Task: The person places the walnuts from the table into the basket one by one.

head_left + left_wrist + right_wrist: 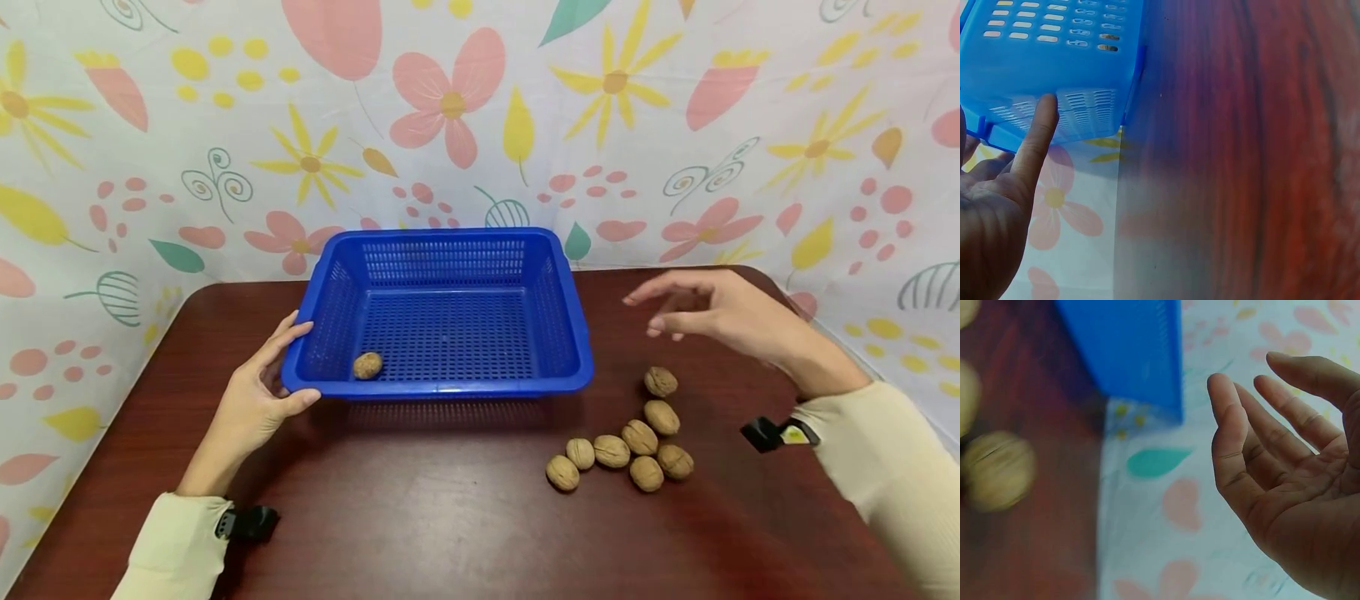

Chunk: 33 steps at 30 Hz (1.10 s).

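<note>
A blue plastic basket [457, 387] with slotted walls stands on the table, with a single walnut [367, 365] in its front left corner. My left hand [258, 387] grips the basket at that corner, thumb along the front rim and fingers over the left rim. In the left wrist view, the thumb [1038, 137] lies against the basket's outer wall. Several walnuts [640, 437] lie in a loose cluster right of the basket's front. Above and behind them my right hand [712, 308] hovers with loosely bent fingers and nothing in it. The right wrist view shows its bare palm [1310, 494].
The dark reddish wooden table [450, 517] reaches back to a white cloth [465, 192] printed with flowers and leaves, which hangs close behind the basket. Black wrist straps [247, 523] sit on both sleeves.
</note>
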Each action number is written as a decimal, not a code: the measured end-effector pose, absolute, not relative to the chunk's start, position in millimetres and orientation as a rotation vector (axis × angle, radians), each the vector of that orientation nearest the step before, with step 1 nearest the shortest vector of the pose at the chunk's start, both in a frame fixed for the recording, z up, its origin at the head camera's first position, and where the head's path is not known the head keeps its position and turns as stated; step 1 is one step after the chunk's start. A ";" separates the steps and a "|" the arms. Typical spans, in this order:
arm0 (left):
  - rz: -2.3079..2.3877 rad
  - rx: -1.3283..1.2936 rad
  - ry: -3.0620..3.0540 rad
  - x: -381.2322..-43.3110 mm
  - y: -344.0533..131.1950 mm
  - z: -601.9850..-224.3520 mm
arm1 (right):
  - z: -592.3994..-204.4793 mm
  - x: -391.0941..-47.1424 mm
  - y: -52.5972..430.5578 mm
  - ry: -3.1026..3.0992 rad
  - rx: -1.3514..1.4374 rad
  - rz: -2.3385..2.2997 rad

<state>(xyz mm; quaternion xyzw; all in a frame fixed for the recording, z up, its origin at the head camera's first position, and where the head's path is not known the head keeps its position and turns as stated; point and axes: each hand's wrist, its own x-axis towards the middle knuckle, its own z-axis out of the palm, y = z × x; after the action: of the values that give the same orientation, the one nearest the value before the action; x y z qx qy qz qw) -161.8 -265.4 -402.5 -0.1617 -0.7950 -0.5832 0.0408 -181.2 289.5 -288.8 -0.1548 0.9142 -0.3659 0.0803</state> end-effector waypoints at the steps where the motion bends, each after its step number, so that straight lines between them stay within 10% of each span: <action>1: -1.784 -0.493 -2.440 -161.8 -265.4 -402.2 | -296.7 -178.2 297.5 2.727 -0.455 -1.135; 33: -1.827 -0.500 -2.430 -162.7 -266.7 -402.5 | -407.7 -164.8 348.4 2.438 -0.394 -1.439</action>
<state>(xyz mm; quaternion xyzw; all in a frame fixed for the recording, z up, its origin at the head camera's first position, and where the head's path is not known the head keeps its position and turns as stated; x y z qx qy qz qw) -162.7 -266.7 -402.5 -0.1622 -0.7883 -0.5927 0.0300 -164.8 348.4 -407.7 -0.1366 0.8445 -0.4983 0.1410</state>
